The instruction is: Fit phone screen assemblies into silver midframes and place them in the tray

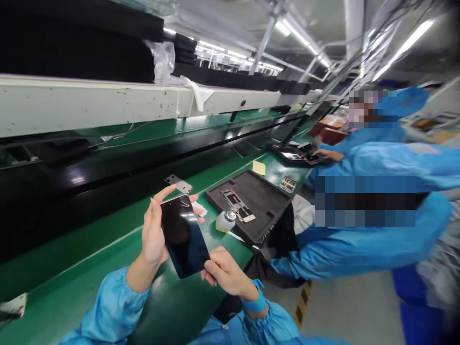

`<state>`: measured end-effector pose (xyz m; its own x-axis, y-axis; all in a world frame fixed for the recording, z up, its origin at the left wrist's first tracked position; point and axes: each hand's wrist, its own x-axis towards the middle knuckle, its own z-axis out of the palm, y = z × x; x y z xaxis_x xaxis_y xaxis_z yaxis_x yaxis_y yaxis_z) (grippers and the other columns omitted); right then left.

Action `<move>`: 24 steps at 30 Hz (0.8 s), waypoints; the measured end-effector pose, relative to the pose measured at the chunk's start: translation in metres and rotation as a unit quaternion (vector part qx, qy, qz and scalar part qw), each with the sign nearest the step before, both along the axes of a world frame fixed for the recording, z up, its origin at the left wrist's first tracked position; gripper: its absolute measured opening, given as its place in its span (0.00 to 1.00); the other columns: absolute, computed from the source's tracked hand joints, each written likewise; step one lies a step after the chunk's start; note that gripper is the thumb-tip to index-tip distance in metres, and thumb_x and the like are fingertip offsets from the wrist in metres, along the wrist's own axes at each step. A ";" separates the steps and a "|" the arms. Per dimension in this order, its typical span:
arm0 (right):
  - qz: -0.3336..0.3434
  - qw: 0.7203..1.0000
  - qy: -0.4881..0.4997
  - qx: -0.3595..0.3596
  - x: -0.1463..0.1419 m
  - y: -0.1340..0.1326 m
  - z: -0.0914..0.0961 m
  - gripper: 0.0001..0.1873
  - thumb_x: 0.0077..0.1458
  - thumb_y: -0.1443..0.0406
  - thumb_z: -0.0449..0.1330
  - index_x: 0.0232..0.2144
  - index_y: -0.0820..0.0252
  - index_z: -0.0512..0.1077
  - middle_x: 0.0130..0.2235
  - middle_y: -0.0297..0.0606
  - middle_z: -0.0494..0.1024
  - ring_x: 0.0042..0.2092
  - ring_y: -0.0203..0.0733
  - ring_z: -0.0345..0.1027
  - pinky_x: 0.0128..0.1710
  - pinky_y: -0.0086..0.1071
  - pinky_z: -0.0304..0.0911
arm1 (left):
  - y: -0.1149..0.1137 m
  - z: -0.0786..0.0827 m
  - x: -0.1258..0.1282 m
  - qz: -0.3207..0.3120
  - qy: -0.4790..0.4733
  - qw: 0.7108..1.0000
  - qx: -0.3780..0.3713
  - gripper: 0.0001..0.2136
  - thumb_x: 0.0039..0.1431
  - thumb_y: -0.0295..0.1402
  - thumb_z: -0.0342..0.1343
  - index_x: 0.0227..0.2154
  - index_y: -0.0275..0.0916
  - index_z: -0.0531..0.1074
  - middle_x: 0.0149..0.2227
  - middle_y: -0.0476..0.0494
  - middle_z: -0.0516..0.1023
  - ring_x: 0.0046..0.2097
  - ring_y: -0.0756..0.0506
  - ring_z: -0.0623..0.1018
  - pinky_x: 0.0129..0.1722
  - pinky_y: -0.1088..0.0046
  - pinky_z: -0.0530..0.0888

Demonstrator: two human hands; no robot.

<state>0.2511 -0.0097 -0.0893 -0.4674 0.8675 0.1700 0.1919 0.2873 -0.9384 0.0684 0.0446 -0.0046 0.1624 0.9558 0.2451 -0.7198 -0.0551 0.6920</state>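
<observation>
A dark, glossy smartphone (185, 237) is held up over the green bench, tilted, with its screen side toward me and lights mirrored in it. My left hand (154, 235) grips its left edge and upper end, with fingertips showing past the far side. At the lower right corner, my right hand (226, 270) pinches the phone between thumb and fingers. Just beyond the phone's top, a grey phone frame plate (178, 184) lies on the bench. A small white piece (200, 209) is partly hidden behind my left fingers.
A black foam tray (262, 201) holds an opened phone body (237, 206). Beside it stands a bottle with a metal cap (226, 220). A yellow note (258, 167) and another phone part (288, 184) lie farther off. Co-workers in blue (359, 244) sit along the right. A white shelf (89, 103) runs above.
</observation>
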 end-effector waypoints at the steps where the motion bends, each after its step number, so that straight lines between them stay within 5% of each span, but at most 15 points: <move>1: -0.010 1.000 0.008 0.001 -0.003 -0.001 -0.002 0.42 0.70 0.34 0.48 0.16 0.57 0.68 0.13 0.33 0.66 0.15 0.33 0.60 0.19 0.27 0.61 | -0.002 -0.001 0.000 0.000 -0.001 1.000 0.009 0.29 0.66 0.60 0.62 0.57 0.42 0.75 0.47 0.32 0.88 0.39 0.38 0.89 0.40 0.58 0.88; 10: -0.084 0.983 0.129 -0.103 -0.046 0.010 -0.015 0.43 0.52 0.27 0.61 0.12 0.56 0.64 0.11 0.31 0.60 0.13 0.32 0.53 0.14 0.28 0.53 | 0.020 -0.008 0.004 0.106 -0.020 0.994 -0.031 0.29 0.67 0.64 0.55 0.53 0.44 0.76 0.39 0.40 0.87 0.35 0.44 0.86 0.34 0.69 0.84; 16: 0.000 0.966 0.213 -0.146 -0.053 0.006 -0.011 0.47 0.60 0.26 0.49 0.23 0.61 0.74 0.19 0.35 0.71 0.20 0.34 0.64 0.25 0.31 0.67 | 0.033 -0.005 0.007 0.133 -0.013 0.985 -0.109 0.25 0.70 0.61 0.55 0.51 0.43 0.73 0.38 0.42 0.86 0.35 0.45 0.86 0.37 0.70 0.83; 24: 0.070 0.948 0.265 -0.161 -0.061 0.006 -0.007 0.31 0.61 0.40 0.68 0.30 0.65 0.78 0.22 0.34 0.75 0.22 0.34 0.70 0.24 0.28 0.68 | 0.029 -0.002 0.004 0.145 0.028 0.983 -0.109 0.21 0.76 0.57 0.47 0.50 0.46 0.73 0.40 0.47 0.86 0.39 0.45 0.86 0.41 0.66 0.83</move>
